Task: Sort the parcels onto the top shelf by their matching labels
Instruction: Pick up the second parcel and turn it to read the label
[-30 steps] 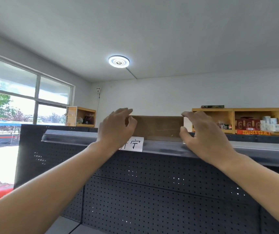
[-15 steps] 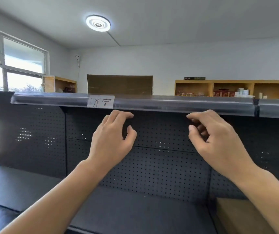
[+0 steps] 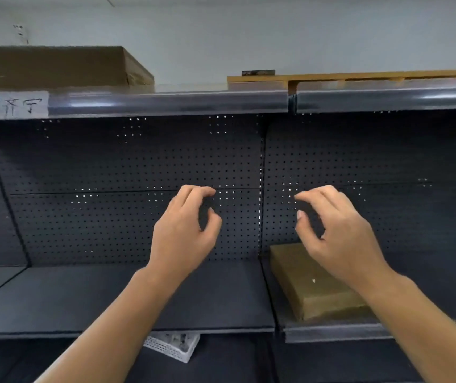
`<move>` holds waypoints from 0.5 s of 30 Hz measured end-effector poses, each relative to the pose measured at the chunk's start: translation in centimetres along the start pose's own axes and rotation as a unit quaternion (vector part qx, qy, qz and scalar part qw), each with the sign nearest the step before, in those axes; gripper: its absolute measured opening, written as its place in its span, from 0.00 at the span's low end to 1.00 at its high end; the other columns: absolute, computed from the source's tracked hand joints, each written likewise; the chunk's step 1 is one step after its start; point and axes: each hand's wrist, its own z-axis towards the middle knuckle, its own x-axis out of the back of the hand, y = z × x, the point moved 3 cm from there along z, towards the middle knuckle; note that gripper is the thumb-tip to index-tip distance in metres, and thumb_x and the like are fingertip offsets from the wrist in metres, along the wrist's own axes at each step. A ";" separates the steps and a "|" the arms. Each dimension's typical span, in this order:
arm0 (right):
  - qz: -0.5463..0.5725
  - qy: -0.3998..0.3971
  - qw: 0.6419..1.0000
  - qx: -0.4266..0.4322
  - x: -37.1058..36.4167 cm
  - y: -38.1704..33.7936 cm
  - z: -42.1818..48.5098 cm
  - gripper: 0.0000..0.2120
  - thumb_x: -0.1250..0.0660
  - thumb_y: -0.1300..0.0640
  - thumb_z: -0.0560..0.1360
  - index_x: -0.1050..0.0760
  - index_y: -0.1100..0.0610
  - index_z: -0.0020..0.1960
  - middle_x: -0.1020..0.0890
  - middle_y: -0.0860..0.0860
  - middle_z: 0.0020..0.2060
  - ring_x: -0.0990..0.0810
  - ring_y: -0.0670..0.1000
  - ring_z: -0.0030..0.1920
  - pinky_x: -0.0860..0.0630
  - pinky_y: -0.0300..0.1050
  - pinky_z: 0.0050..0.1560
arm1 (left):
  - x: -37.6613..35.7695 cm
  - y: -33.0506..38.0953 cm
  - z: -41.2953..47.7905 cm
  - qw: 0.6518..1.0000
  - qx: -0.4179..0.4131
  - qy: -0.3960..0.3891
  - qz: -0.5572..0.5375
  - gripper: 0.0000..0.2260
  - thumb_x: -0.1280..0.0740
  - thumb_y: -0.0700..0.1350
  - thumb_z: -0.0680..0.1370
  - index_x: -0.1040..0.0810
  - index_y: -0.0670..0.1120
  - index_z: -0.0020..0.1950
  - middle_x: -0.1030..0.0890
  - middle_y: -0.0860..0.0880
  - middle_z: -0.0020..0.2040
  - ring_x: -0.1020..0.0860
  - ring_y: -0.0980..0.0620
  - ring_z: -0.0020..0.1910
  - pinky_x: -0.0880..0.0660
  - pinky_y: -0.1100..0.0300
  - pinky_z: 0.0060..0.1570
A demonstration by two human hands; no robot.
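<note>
Parcels first: one flat cardboard parcel (image 3: 55, 66) sits on the top shelf (image 3: 166, 102), directly above the handwritten paper label (image 3: 19, 105) stuck to the shelf's front lip, so I judge that one sorted. Second brown parcel (image 3: 304, 283) lies flat on the middle shelf (image 3: 110, 299), right bay, partly behind my right wrist; I can't read any label on it. My left hand (image 3: 185, 233) and right hand (image 3: 334, 233) hover side by side in front of the pegboard back panel (image 3: 110, 167), fingers loosely curled, both empty and touching nothing. Right hand is just above the middle-shelf parcel, so I judge that's the next pick. No second shelf label visible on the right section from here. White mesh basket (image 3: 173, 345) on the lower level, contents unclear. Roughly one placed, at least one left.
</note>
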 end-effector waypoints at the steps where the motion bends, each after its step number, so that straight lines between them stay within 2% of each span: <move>1: -0.009 -0.006 1.000 -0.008 0.1 1.3 -0.7 0.13 0.33 0.56 0.80 0.19 0.56 0.63 0.19 0.48 0.55 0.20 0.51 0.53 0.18 0.47 0.38 | -1.3 0.6 -0.3 1.000 -0.001 -0.008 -0.006 0.14 0.32 0.44 0.80 0.20 0.51 0.65 0.22 0.59 0.58 0.21 0.55 0.49 0.21 0.55 0.44; 7: -0.041 -0.041 0.997 -0.055 0.2 9.2 -4.3 0.11 0.32 0.57 0.80 0.19 0.56 0.61 0.20 0.49 0.54 0.21 0.51 0.51 0.22 0.45 0.37 | -10.2 3.5 -2.7 0.998 0.006 -0.064 -0.022 0.17 0.33 0.45 0.79 0.20 0.49 0.68 0.21 0.54 0.65 0.26 0.49 0.63 0.23 0.53 0.52; 10: -0.056 -0.062 0.995 -0.061 -0.5 12.4 -5.6 0.11 0.33 0.55 0.80 0.19 0.56 0.61 0.21 0.48 0.53 0.21 0.51 0.50 0.22 0.44 0.35 | -14.3 4.8 -3.8 0.995 0.019 -0.100 -0.017 0.17 0.32 0.45 0.79 0.20 0.50 0.69 0.22 0.54 0.65 0.26 0.49 0.64 0.22 0.52 0.53; 15: -0.055 -0.096 0.990 -0.091 -2.2 17.4 -7.6 0.11 0.32 0.56 0.78 0.19 0.56 0.59 0.21 0.49 0.52 0.21 0.53 0.51 0.19 0.50 0.35 | -19.8 4.9 -5.7 0.989 0.050 -0.141 -0.019 0.17 0.32 0.44 0.80 0.20 0.48 0.69 0.22 0.53 0.65 0.25 0.49 0.62 0.25 0.55 0.54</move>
